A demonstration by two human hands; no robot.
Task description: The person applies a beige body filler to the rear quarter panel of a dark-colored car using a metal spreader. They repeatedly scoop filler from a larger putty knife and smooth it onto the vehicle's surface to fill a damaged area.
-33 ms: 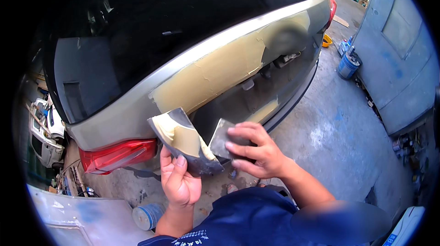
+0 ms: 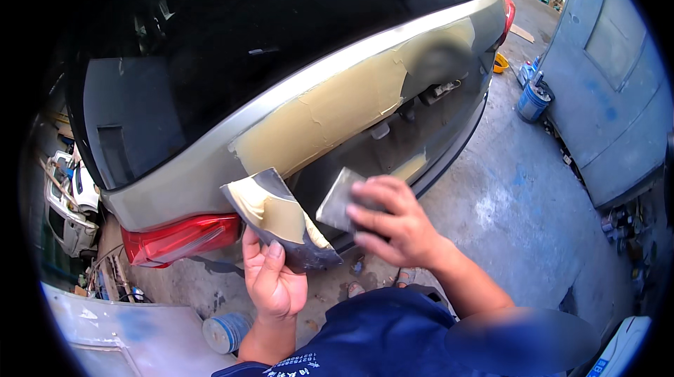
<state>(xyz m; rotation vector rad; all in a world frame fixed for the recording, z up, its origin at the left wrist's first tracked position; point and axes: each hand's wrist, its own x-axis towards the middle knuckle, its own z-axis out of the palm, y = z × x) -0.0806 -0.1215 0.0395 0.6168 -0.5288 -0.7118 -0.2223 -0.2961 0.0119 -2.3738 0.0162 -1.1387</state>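
Note:
My left hand (image 2: 272,279) grips a dark, curved mixing board (image 2: 309,254) from below, thumb on its near edge. Pale yellow body filler (image 2: 281,217) lies on the board, heaped at its left end and along its right edge. To the right of it, my right hand (image 2: 397,222) holds a flat grey filler spreader (image 2: 337,198), fingers on top and slightly blurred. The spreader is apart from the board. Beyond both hands stands a car's silver tailgate (image 2: 189,173). A broad, uneven layer of yellow filler (image 2: 330,117) covers its panel below the rear window.
A red tail light (image 2: 182,236) is left of my hands. Blue buckets stand on the concrete floor, one at lower left (image 2: 226,331) and one at right (image 2: 533,102). A grey-blue metal door (image 2: 597,89) rises at right. Loose car parts (image 2: 70,201) lie at far left.
My right hand and the spreader have moved slightly up and away from the board's right edge. The board in my left hand has shifted a little left.

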